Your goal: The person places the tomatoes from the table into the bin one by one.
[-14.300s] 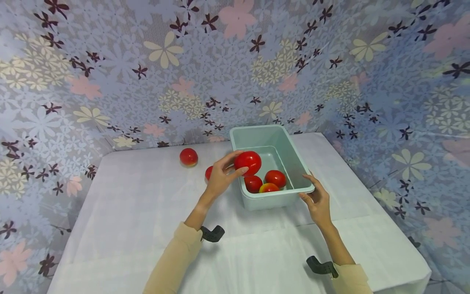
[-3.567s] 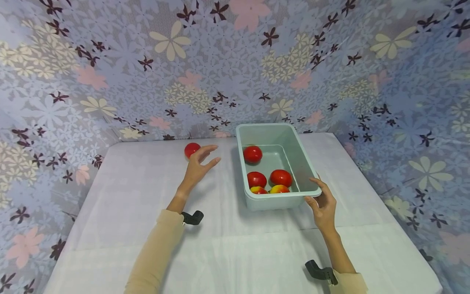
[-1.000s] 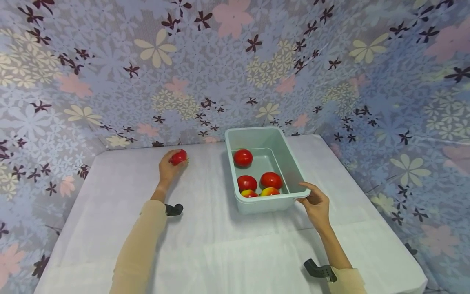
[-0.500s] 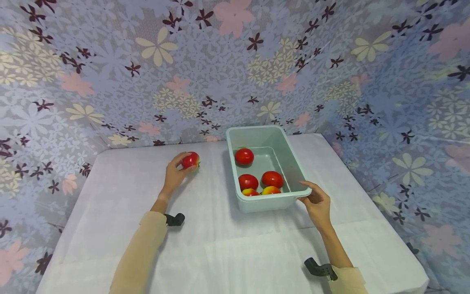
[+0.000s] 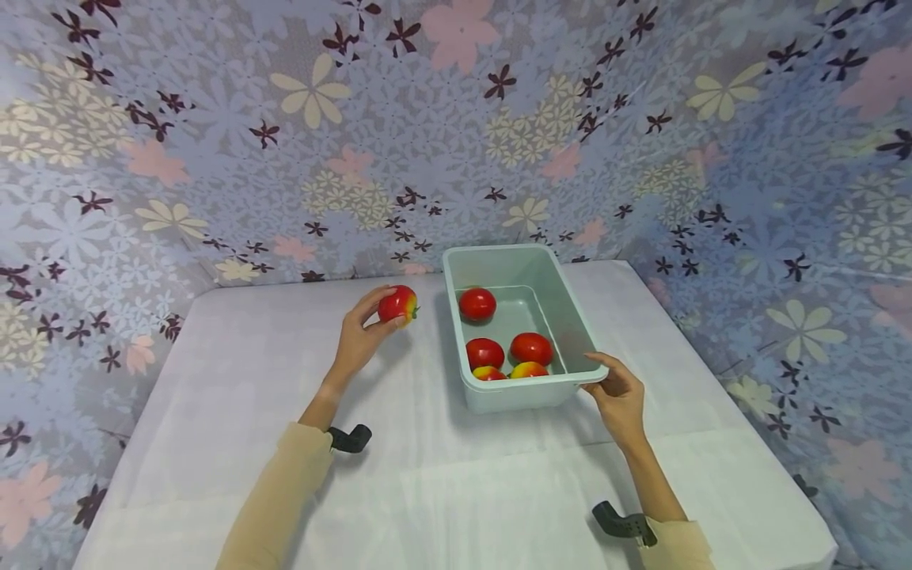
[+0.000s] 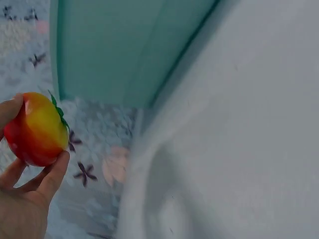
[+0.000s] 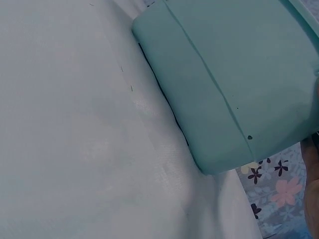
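My left hand [image 5: 362, 336] grips a red-and-yellow tomato [image 5: 397, 305] between thumb and fingers, lifted above the table left of the pale green plastic bin [image 5: 541, 388]. In the left wrist view the tomato [image 6: 37, 129] shows its yellow side and green leafy top. Inside the bin lie several more tomatoes: one red tomato [image 5: 477, 304] at the back left, the others, such as this red tomato [image 5: 530, 349], grouped near the front. My right hand [image 5: 618, 400] holds the bin's front right corner by the rim. Only part of that hand shows in the right wrist view.
A white cloth covers the table [image 5: 413, 499]. Floral fabric [image 5: 399, 142] hangs behind it and along the sides, close to the bin's far end. A dark wrist mount [image 5: 351, 438] sticks out from the left sleeve, and another mount [image 5: 623, 523] from the right.
My left hand has moved right towards the bin with the tomato, raising it off the table. Over the longer span, another tomato came to lie in the bin's back left. The right hand stays put.
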Motion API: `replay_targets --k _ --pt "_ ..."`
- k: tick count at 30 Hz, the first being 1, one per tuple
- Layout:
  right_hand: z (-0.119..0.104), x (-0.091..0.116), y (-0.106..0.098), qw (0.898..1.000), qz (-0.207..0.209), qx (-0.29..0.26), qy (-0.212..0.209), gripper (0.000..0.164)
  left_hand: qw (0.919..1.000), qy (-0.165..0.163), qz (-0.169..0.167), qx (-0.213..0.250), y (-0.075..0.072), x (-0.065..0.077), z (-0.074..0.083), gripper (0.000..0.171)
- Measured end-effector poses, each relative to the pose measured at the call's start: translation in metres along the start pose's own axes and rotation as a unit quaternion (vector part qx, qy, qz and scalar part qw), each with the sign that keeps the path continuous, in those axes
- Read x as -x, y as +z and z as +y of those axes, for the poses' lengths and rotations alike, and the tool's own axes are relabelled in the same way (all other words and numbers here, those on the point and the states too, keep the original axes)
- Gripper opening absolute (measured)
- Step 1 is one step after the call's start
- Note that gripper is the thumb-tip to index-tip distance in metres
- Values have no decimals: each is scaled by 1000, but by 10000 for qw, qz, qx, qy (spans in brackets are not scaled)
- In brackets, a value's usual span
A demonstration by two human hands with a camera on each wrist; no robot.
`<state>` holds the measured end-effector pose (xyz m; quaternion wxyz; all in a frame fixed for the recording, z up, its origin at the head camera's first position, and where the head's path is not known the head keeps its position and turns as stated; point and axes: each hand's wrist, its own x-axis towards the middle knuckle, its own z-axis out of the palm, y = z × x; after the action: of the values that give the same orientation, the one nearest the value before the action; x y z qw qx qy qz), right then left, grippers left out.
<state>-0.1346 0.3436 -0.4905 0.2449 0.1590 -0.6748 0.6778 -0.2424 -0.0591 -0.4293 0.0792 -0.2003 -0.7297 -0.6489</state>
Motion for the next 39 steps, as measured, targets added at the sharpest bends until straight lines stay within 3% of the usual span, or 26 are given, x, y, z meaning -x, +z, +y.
replay_targets --k 5,12,22,26,32,39 --pt "1 -2 5 10000 2 46 81 40 9997 191 35 163 5 4 16 48" --pt "-3 3 1 9998 196 5 63 43 9989 398 -93 239 24 0 33 47" --pt "-2 3 6 9998 187 27 20 46 9973 663 -309 117 39 0 44 46" --pt "0 1 8 9998 168 26 32 46 9967 702 -392 123 43 -1 44 47" --pt "-1 0 10 9999 172 -2 -18 46 9954 832 -435 164 56 -10 21 50" --pt "-2 0 10 9998 192 84 11 46 9926 1042 -583 -213 67 -12 12 48"
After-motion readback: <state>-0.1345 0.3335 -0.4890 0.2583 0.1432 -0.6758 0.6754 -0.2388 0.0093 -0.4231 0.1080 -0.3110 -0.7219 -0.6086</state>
